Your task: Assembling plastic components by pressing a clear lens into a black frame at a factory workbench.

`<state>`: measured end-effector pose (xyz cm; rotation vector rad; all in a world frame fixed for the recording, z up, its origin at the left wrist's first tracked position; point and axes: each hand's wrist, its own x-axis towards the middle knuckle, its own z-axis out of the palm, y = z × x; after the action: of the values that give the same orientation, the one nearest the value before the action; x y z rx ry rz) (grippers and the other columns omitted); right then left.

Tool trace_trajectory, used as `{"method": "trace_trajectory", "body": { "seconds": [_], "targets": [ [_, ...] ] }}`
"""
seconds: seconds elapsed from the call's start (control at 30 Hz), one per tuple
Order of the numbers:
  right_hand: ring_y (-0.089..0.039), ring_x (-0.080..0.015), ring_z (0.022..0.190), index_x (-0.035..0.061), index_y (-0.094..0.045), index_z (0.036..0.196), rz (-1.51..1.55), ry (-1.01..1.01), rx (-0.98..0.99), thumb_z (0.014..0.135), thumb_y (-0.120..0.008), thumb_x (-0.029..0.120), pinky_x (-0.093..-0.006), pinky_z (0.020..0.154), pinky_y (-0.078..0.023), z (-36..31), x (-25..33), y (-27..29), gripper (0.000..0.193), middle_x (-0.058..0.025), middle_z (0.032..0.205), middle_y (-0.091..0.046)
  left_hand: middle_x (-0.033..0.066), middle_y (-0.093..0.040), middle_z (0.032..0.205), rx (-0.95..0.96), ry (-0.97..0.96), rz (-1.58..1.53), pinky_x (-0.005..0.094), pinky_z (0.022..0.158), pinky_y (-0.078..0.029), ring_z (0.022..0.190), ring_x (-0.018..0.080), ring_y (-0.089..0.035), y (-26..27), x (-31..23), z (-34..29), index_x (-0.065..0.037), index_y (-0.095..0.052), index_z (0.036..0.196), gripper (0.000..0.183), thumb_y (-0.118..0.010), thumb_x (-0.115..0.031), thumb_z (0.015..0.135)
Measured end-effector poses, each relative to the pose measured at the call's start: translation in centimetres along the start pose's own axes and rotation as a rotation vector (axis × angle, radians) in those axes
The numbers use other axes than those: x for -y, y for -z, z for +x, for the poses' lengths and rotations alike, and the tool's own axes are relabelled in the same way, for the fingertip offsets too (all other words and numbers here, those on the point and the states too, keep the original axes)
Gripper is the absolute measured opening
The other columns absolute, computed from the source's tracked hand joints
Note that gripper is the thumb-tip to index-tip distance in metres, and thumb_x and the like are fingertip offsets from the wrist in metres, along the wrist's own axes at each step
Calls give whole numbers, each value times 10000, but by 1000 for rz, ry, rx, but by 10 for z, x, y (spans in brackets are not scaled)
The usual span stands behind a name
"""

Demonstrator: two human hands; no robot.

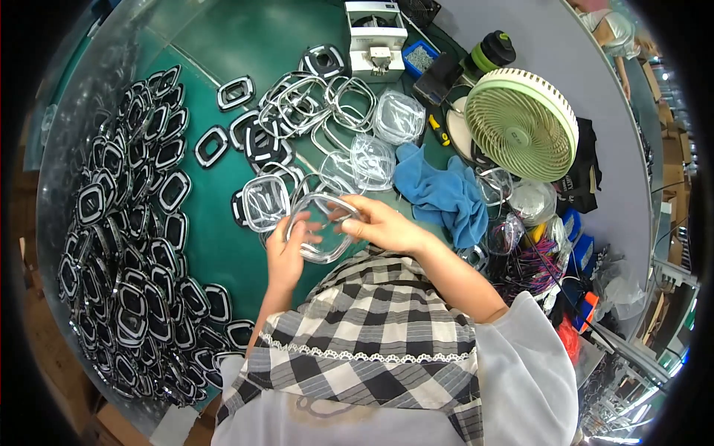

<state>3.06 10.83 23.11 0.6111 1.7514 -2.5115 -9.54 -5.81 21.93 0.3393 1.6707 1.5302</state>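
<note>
Between both hands, in front of my body, is a clear rounded-square plastic cover [329, 239]. My left hand [285, 253] grips its left edge, with the fingers seen through the clear plastic. My right hand [385, 225] is closed on the upper right edge, thumb on the near side. Just beyond lie more clear covers, one [265, 203] close to my left hand and another [372, 161] farther off. Grey ring-shaped gaskets [351, 102] are heaped behind them, among black-and-silver rounded frames [236, 93].
A large pile of black-and-silver frames [134, 305] covers the table's left side. To the right are a blue cloth [445, 189], a green fan [520, 125], a yellow-handled tool [439, 130] and bundled wires [532, 264]. A white machine [377, 41] stands at the back.
</note>
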Motion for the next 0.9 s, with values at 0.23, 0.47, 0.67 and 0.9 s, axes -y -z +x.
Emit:
{"method": "trace_trajectory", "body": {
  "seconds": [0.23,0.47,0.67,0.9],
  "targets": [
    [-625,-254,902,25,-589,1050,-783,275,-681,795,-613,72,-336,774,-492,81,-11,80,260,-138,976,-635,144,-656,959,274,191,175,266,713,-475,758,149,-621,38,12,-10,54,-526,1133,283,-488,-104,901],
    [-555,-371,997,11,-441,1216,-1220,184,-610,730,-657,109,-419,850,-458,148,-11,89,540,-222,1059,-570,87,-601,1129,595,290,117,240,727,-454,799,90,-544,13,9,-17,-13,-403,1307,502,-564,-18,831],
    [-382,-382,1228,20,-384,1294,-1056,448,-681,735,-597,32,-435,1022,-322,99,-33,52,598,-212,1297,-409,105,-559,1174,684,248,18,246,776,-449,899,108,-544,11,39,-17,-17,-334,1353,528,-570,-93,886],
    [-468,-369,1064,53,-450,1237,-885,460,-718,775,-627,99,-421,908,-398,-11,-59,29,496,-183,1140,-493,139,-539,1220,910,272,46,279,857,-451,1095,161,-511,13,68,14,3,-231,1369,579,-559,-113,906]
  ]
}}
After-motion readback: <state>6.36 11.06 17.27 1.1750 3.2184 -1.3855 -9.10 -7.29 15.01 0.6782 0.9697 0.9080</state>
